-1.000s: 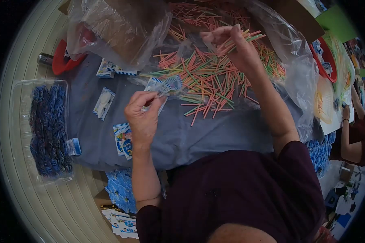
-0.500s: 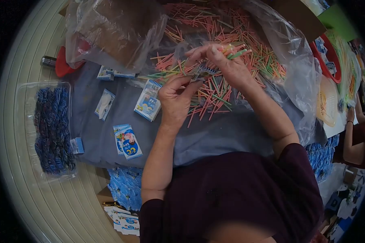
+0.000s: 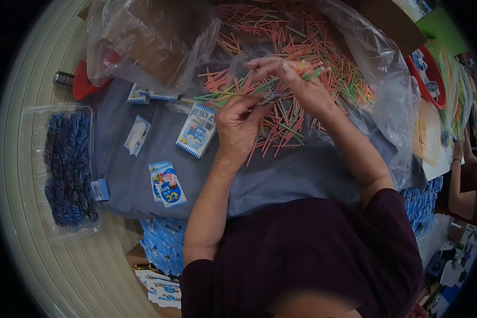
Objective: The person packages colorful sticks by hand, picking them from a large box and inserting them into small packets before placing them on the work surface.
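Pink, green and yellow sticks lie in a loose pile point(image 3: 293, 124) over the grey cloth point(image 3: 297, 172), right in front of the person. I can see the left hand point(image 3: 238, 127) pinching a small blue-and-clear wrapper point(image 3: 272, 95) between thumb and fingertips, just above the pile. Beside it, the right hand point(image 3: 305, 91) is curled around a small bunch of sticks point(image 3: 314, 73), their ends poking out past the thumb; whether its fingertips touch the wrapper, I can't tell. Near the left wrist lies a printed packet point(image 3: 197, 132), and closer to the person, two overlapping packets point(image 3: 167, 184). Clear plastic sheeting point(image 3: 395, 108) crumples along the pile's right side.
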Tool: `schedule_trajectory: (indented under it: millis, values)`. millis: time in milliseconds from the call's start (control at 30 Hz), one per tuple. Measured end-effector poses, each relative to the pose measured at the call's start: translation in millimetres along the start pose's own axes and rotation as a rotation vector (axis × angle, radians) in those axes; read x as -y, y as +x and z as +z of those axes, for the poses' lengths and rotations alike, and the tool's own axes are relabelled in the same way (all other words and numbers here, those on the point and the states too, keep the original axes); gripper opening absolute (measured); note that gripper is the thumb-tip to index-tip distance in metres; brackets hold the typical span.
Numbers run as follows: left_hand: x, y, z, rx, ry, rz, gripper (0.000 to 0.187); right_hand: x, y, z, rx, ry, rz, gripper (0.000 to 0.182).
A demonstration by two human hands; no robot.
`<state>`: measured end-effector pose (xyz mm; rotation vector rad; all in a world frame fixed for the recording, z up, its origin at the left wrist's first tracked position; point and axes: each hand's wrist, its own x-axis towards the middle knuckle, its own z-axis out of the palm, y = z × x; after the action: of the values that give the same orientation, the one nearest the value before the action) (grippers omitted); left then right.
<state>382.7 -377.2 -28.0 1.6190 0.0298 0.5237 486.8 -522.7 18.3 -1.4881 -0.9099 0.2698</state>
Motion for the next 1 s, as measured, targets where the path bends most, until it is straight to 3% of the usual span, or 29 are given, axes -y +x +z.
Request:
schedule_trajectory:
  millis: [133, 200, 267, 333, 367, 467, 533, 567, 600, 633, 700, 800, 933, 1000]
  values:
    - [6, 3, 1, 0.014, -0.115, -0.054, 0.017, -6, 12, -2, 0.174, 0.016, 0.065, 0.066]
    - [5, 9, -1, 0.099, -0.274, -0.207, 0.020, -2, 19, -5, 0.234, -0.012, 0.113, 0.066]
    - [0, 16, 2, 0.081, -0.338, -0.230, 0.021, -3, 27, -9, 0.289, -0.047, 0.159, 0.066]
    - [1, 24, 4, 0.063, -0.401, -0.255, 0.021, -7, 35, -9, -0.032, 0.114, 0.119, 0.061]
    - [6, 26, 4, 0.065, -0.407, -0.249, 0.022, -7, 41, -10, -0.092, 0.218, 0.078, 0.060]
    - [10, 29, 1, 0.056, -0.420, -0.244, 0.023, -6, 32, -15, -0.057, 0.078, 0.080, 0.060]
    - [13, 26, -2, 0.053, -0.429, -0.243, 0.023, -7, 29, -31, -0.121, 0.157, 0.082, 0.064]
    - [17, 22, -6, 0.052, -0.379, -0.134, 0.023, -10, 29, -43, -0.178, 0.233, 0.078, 0.067]
    - [18, 18, -10, 0.052, -0.325, -0.026, 0.023, -16, 27, -62, -0.198, 0.042, 0.088, 0.058]
    - [15, 13, -15, 0.054, -0.320, -0.028, 0.023, -16, 20, -65, -0.201, 0.048, 0.088, 0.058]
    - [6, 2, -28, 0.088, -0.206, 0.252, 0.023, -13, 5, -66, -0.159, -0.298, 0.036, 0.053]
    - [-6, -23, -50, 0.102, -0.113, 0.233, 0.023, -9, -17, -51, -0.068, -0.804, -0.030, 0.062]
    - [-16, -52, -60, 0.081, -0.055, 0.222, 0.023, 63, -31, 1, 0.061, -0.429, -0.186, 0.062]
    - [-19, -61, -59, 0.055, 0.005, 0.219, 0.027, 79, -37, 25, 0.239, -0.331, -0.304, 0.051]
